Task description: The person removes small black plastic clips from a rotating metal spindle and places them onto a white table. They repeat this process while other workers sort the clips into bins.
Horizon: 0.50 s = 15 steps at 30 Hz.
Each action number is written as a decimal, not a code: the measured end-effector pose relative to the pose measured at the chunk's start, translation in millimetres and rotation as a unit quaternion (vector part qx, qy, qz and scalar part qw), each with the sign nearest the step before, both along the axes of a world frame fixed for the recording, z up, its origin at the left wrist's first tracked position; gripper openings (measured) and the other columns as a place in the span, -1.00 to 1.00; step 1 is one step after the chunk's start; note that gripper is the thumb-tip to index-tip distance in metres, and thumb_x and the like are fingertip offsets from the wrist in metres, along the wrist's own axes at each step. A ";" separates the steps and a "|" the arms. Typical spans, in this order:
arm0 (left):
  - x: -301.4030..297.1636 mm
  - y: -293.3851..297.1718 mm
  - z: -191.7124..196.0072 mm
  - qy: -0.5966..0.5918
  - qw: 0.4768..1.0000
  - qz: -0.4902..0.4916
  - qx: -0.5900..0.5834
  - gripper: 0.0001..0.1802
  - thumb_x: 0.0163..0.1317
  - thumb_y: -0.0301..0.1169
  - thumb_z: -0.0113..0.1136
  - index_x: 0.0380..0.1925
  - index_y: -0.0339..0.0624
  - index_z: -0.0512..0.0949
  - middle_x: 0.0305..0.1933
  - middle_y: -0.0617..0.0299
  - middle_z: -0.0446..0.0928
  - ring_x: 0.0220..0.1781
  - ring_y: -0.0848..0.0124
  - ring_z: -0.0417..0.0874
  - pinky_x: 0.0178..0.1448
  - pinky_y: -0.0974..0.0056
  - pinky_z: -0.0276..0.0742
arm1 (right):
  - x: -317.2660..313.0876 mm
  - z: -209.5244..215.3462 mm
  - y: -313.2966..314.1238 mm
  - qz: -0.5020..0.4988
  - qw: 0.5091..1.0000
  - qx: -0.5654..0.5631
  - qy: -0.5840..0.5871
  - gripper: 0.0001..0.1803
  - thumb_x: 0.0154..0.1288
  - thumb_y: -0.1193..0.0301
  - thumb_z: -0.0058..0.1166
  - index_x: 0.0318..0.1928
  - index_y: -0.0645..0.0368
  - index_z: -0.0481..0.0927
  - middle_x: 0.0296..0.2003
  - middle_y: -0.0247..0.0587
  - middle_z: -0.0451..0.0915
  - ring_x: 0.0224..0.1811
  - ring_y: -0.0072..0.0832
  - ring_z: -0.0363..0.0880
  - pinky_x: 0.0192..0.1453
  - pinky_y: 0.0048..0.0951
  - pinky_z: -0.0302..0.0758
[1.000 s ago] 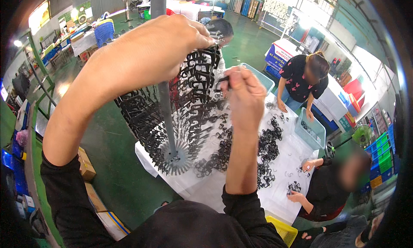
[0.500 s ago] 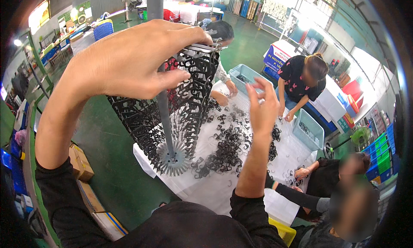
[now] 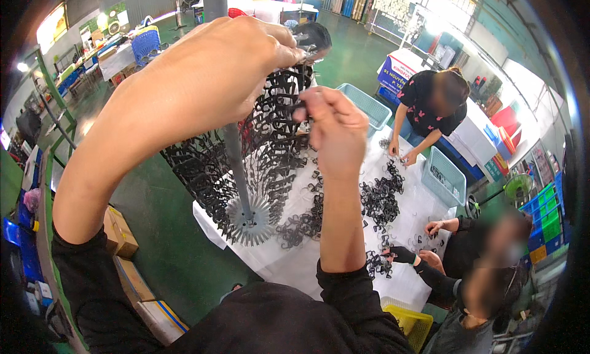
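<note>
**Both hands work at the top of a rack of black plastic parts**

The left hand (image 3: 203,77) is raised high, its grip closed on the top of a tall rack of black moulded plastic parts (image 3: 270,139) hung round a grey metal pole (image 3: 236,163). The right hand (image 3: 335,129) is just beside it, fingers pinched together on one of the black pieces at the rack's upper edge. The pole stands on a round grey toothed base (image 3: 249,222) near the left edge of the white tabletop (image 3: 295,262).

Loose black plastic pieces (image 3: 378,200) lie in heaps across the middle of the tabletop. Two pale blue plastic baskets stand at its far side, one (image 3: 365,105) near the far corner and another (image 3: 444,177) at the right edge. A person in a black top (image 3: 430,105) leans over the far edge with both hands on the tabletop, and another person in dark sleeves (image 3: 442,262) sits at the right edge, hands among the pieces. Brown cardboard boxes (image 3: 120,231) sit on the green floor (image 3: 166,243) left of the tabletop.
</note>
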<state>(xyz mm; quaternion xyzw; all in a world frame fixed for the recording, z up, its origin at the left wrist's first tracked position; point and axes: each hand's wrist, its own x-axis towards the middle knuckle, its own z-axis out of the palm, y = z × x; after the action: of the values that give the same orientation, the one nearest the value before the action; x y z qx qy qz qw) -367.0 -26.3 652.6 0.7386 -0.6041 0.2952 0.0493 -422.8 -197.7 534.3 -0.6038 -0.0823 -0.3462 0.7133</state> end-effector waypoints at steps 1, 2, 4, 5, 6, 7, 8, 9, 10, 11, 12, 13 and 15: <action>2.1 1.0 0.0 -0.002 1.000 -0.004 -0.003 -0.56 0.06 -0.69 0.09 0.01 -0.33 0.57 0.05 -0.04 0.57 0.04 -0.01 0.60 0.12 0.10 0.53 | 0.0 -1.8 -8.3 -0.017 1.000 0.021 -0.014 -0.86 0.31 0.41 0.20 -0.20 0.20 0.71 -0.51 -0.32 0.65 -0.74 -0.79 0.25 -0.67 -0.73 0.12; 4.0 1.9 -0.8 -0.003 1.000 -0.007 -0.004 -0.55 0.06 -0.69 0.09 0.02 -0.32 0.57 0.05 -0.04 0.57 0.04 -0.01 0.61 0.11 0.10 0.53 | -5.5 -4.7 -20.7 -0.055 0.998 0.002 -0.001 -0.85 0.31 0.41 0.20 -0.20 0.20 0.71 -0.51 -0.33 0.65 -0.73 -0.79 0.26 -0.66 -0.74 0.12; 7.3 5.5 -2.1 0.020 1.000 -0.013 -0.005 -0.53 0.06 -0.70 0.09 0.05 -0.26 0.56 0.10 -0.02 0.55 0.10 -0.01 0.58 0.18 0.09 0.49 | -19.1 -10.4 -52.2 -0.105 0.994 -0.031 -0.006 -0.84 0.31 0.39 0.21 -0.21 0.21 0.71 -0.51 -0.33 0.65 -0.71 -0.80 0.28 -0.64 -0.74 0.13; 9.1 7.9 -1.6 0.012 1.000 -0.020 -0.001 -0.51 0.07 -0.70 0.09 0.07 -0.24 0.54 0.11 -0.01 0.54 0.12 0.00 0.57 0.20 0.08 0.48 | -25.5 -13.2 -70.2 -0.177 0.982 -0.057 0.043 -0.85 0.31 0.39 0.21 -0.21 0.21 0.71 -0.50 -0.34 0.66 -0.69 -0.81 0.28 -0.63 -0.74 0.13; 10.7 10.2 -1.3 -0.009 0.999 -0.034 -0.003 -0.49 0.08 -0.70 0.08 0.10 -0.22 0.52 0.12 0.00 0.54 0.14 0.00 0.56 0.22 0.08 0.46 | -32.8 -18.1 -87.7 -0.199 0.974 -0.106 0.034 -0.85 0.31 0.40 0.21 -0.22 0.22 0.71 -0.49 -0.35 0.66 -0.68 -0.82 0.28 -0.61 -0.75 0.13; 12.4 11.2 -1.3 0.006 0.999 -0.036 0.000 -0.47 0.09 -0.69 0.09 0.13 -0.21 0.50 0.13 0.00 0.53 0.16 0.00 0.54 0.23 0.07 0.45 | -41.1 -22.6 -105.9 -0.231 0.961 -0.102 0.111 -0.84 0.27 0.37 0.24 -0.24 0.20 0.71 -0.48 -0.33 0.68 -0.63 -0.73 0.39 -0.56 -0.67 0.23; 13.3 12.5 -0.8 0.009 0.999 -0.043 -0.003 -0.46 0.10 -0.68 0.09 0.15 -0.20 0.47 0.14 0.00 0.53 0.19 0.00 0.53 0.25 0.06 0.43 | -49.2 -29.7 -121.4 -0.235 0.953 -0.115 0.153 -0.83 0.24 0.34 0.27 -0.26 0.18 0.71 -0.46 -0.31 0.70 -0.58 -0.63 0.49 -0.50 -0.59 0.34; 13.3 14.3 -0.2 0.018 1.000 -0.019 0.013 -0.44 0.11 -0.66 0.10 0.18 -0.19 0.45 0.15 0.00 0.52 0.21 0.01 0.52 0.27 0.06 0.42 | -55.7 -38.6 -132.4 -0.303 0.897 -0.209 0.243 -0.80 0.20 0.31 0.29 -0.24 0.16 0.71 -0.41 -0.29 0.71 -0.52 -0.53 0.55 -0.43 -0.51 0.39; 12.5 15.6 0.8 0.022 0.999 -0.040 0.008 -0.44 0.11 -0.64 0.12 0.19 -0.21 0.43 0.16 -0.01 0.52 0.21 0.00 0.52 0.28 0.06 0.42 | -60.5 -45.7 -140.8 -0.360 0.825 -0.300 0.317 -0.76 0.17 0.28 0.31 -0.22 0.14 0.70 -0.36 -0.27 0.71 -0.45 -0.43 0.60 -0.36 -0.43 0.44; 11.1 17.6 2.5 0.035 0.999 -0.032 0.023 -0.44 0.12 -0.61 0.13 0.20 -0.22 0.41 0.16 -0.02 0.52 0.22 0.00 0.51 0.28 0.06 0.41 | -63.4 -51.4 -144.8 -0.412 0.719 -0.373 0.417 -0.72 0.13 0.25 0.33 -0.20 0.12 0.69 -0.32 -0.25 0.72 -0.39 -0.33 0.66 -0.29 -0.35 0.50; 9.3 18.1 3.9 0.042 0.998 -0.020 0.037 -0.43 0.12 -0.58 0.15 0.21 -0.23 0.39 0.17 -0.03 0.51 0.22 0.00 0.51 0.29 0.06 0.41 | -64.3 -55.2 -144.4 -0.424 0.708 -0.408 0.391 -0.68 0.11 0.22 0.34 -0.16 0.10 0.68 -0.27 -0.24 0.71 -0.32 -0.27 0.66 -0.23 -0.30 0.50; 6.9 18.0 4.4 0.050 0.998 -0.014 0.038 -0.43 0.12 -0.55 0.17 0.20 -0.26 0.40 0.17 -0.04 0.51 0.22 0.00 0.51 0.29 0.06 0.41 | -62.8 -57.3 -138.0 -0.440 0.680 -0.431 0.397 -0.64 0.08 0.19 0.34 -0.13 0.07 0.67 -0.22 -0.22 0.70 -0.26 -0.22 0.67 -0.16 -0.24 0.51; 1.7 14.9 4.7 0.054 0.998 0.008 0.038 -0.43 0.12 -0.50 0.21 0.19 -0.30 0.41 0.18 -0.07 0.50 0.23 -0.01 0.50 0.30 0.06 0.40 | -53.7 -50.7 -116.0 -0.478 0.675 -0.453 0.333 -0.60 0.12 0.19 0.32 -0.03 0.02 0.63 -0.13 -0.21 0.65 -0.27 -0.24 0.68 -0.12 -0.27 0.52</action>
<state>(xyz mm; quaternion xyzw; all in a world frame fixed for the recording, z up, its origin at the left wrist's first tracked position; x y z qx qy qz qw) -365.3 -11.3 657.3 0.7597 -0.6052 0.2321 0.0518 -476.5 -313.7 483.6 -0.8854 0.3132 -0.3363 0.0699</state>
